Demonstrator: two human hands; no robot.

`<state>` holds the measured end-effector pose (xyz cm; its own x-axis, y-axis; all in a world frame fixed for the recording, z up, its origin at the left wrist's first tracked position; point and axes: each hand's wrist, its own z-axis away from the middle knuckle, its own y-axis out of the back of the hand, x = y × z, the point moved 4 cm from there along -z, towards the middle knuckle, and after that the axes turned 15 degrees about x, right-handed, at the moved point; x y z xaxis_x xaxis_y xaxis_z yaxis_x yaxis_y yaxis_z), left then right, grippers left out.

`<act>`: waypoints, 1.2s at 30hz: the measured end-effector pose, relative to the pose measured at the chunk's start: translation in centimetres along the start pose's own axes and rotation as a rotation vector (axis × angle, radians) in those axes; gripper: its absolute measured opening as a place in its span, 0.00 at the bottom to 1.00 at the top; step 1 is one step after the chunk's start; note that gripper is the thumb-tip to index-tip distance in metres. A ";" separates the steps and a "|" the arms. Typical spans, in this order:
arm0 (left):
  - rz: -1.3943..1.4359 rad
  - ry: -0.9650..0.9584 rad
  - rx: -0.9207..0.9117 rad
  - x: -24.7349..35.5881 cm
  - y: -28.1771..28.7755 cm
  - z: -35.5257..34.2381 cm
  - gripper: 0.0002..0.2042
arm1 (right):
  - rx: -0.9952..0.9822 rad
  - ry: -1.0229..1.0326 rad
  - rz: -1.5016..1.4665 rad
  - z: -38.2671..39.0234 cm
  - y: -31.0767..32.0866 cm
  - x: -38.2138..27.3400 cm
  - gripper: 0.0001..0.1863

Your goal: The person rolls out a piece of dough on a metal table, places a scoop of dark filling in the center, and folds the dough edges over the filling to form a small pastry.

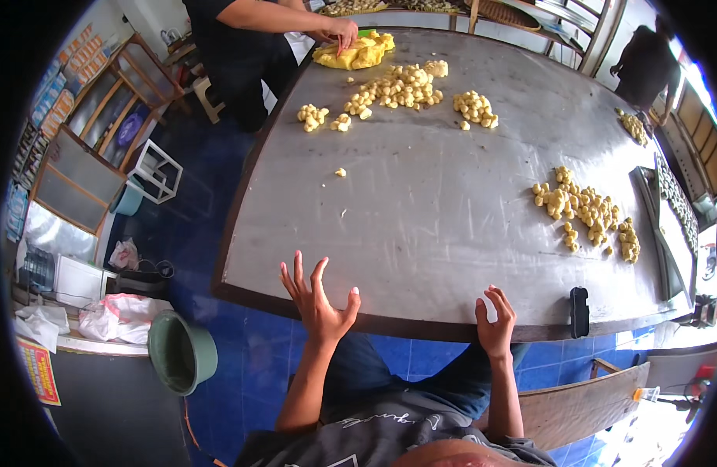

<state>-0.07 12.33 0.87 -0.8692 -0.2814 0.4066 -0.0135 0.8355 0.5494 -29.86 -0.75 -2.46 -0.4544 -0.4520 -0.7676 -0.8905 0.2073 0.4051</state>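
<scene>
Dull, scuffed grey metal table (pixel 421 202) with dark wood rim; soft matt yellow dough pieces (pixel 584 206); glossy blue floor tiles (pixel 242 342).

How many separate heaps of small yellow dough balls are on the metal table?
About 6: a small heap and two bigger ones at the far end, two at the right, one at the far right edge. Stray pieces excluded; trays may hide more.

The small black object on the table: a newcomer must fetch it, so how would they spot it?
Start at the big grey table and follow its near edge toward the right hand. Just beyond that hand lies the small black object, flat, dark and oblong, unlike the yellow dough pieces farther up.
</scene>
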 end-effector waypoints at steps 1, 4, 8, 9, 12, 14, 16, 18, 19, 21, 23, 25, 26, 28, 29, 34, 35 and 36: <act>0.001 0.007 -0.006 0.0 0.0 0.0 0.32 | -0.002 -0.006 0.004 0.0 0.0 0.0 0.10; 0.005 0.016 -0.016 -0.2 -0.1 0.1 0.32 | 0.037 -0.007 0.005 0.2 0.0 0.4 0.11; 0.017 0.032 -0.044 0.0 -0.1 0.0 0.33 | 0.083 -0.067 -0.103 -0.9 -0.4 0.0 0.11; 0.060 0.075 -0.082 0.0 0.1 -0.3 0.33 | 0.057 0.022 -0.111 -2.2 -1.2 -1.8 0.11; 0.145 0.022 -0.098 1.2 -0.1 -3.8 0.33 | -0.068 0.157 -0.191 -6.9 -6.1 -5.8 0.10; 0.232 -0.162 -0.002 3.1 -2.2 -8.1 0.33 | -0.022 0.370 -0.217 -10.7 -10.2 -6.1 0.10; 0.266 -0.257 0.084 3.2 -5.5 -13.1 0.32 | -0.031 0.426 -0.196 -13.4 -13.7 -4.0 0.09; 0.183 -0.419 0.210 1.2 -10.0 -16.6 0.29 | -0.033 0.499 -0.192 -14.7 -16.0 -2.6 0.09; 0.156 -0.431 0.228 -0.7 -10.9 -17.4 0.29 | -0.008 0.600 -0.145 -14.0 -16.7 -2.4 0.08; 0.050 -0.407 0.317 -5.9 -12.7 -18.3 0.22 | 0.003 0.760 -0.077 -12.9 -16.9 -2.7 0.08; 0.119 -0.316 0.213 -9.9 -14.3 -17.4 0.19 | -0.008 0.725 -0.004 -13.2 -16.3 -1.2 0.08; 0.124 -0.262 0.209 -11.6 -15.6 -17.3 0.15 | -0.058 0.677 0.044 -13.3 -16.5 0.3 0.08; 0.125 -0.255 0.196 -11.2 -15.7 -17.8 0.15 | -0.019 0.655 0.089 -13.8 -16.6 0.9 0.08; 0.162 -0.203 0.074 -10.5 -16.1 -18.4 0.16 | 0.008 0.635 0.133 -14.2 -16.8 1.5 0.07; 0.187 -0.190 0.011 -10.5 -16.3 -18.1 0.19 | 0.031 0.637 0.158 -14.2 -16.7 1.6 0.08; 0.271 -0.203 -0.230 -9.3 -17.2 -17.0 0.17 | 0.049 0.659 0.193 -14.4 -16.5 1.1 0.10; 0.273 -0.239 -0.257 -9.1 -17.5 -16.7 0.15 | 0.050 0.659 0.192 -14.4 -16.5 0.9 0.10; 0.274 -0.275 -0.284 -9.0 -17.7 -16.4 0.12 | 0.056 0.673 0.184 -14.4 -16.4 0.5 0.10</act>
<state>16.10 -7.64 -0.59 -0.9209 0.0986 0.3772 0.3367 0.6888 0.6420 -15.17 -16.85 -2.39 -0.5008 -0.8404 -0.2074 -0.8085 0.3686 0.4587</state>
